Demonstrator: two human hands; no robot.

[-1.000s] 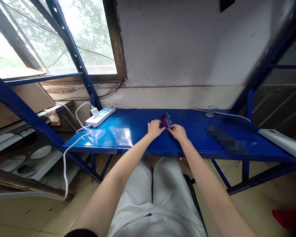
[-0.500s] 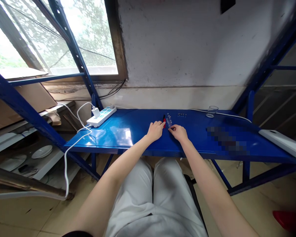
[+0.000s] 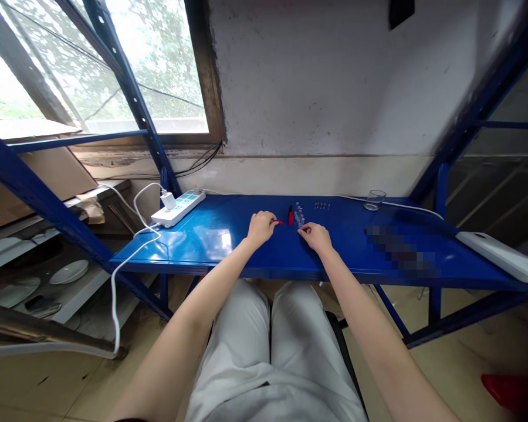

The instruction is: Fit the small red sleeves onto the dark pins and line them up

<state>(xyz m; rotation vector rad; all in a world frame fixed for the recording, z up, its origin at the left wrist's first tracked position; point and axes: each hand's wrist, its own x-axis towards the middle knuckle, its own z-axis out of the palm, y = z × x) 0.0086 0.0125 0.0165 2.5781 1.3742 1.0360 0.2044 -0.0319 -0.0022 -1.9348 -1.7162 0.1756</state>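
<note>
My left hand [image 3: 261,227] is closed in a pinch on a slim red piece [image 3: 280,222], whose tip sticks out to the right of the fingers. Just beyond that tip, a small red-and-black object [image 3: 291,216] stands or lies on the blue table; its kind is too small to make out. Beside it is a clear plastic strip with knobbly parts [image 3: 298,214]. At the strip's near end, the thumb and fingers of my right hand [image 3: 315,235] are pressed together on it. A row of several tiny metallic pieces [image 3: 322,206] lies farther back.
The blue table [image 3: 229,252] stands against the wall. On its left is a white power strip [image 3: 179,208] with a plug and cable. To the right are a clear glass [image 3: 375,200], a blurred-out dark object [image 3: 402,252] and a white flat device [image 3: 504,256].
My left hand has drawn away to the left from the red-and-black object, with a slim red piece now showing in its fingers. My right hand stays at the clear strip's near end.
</note>
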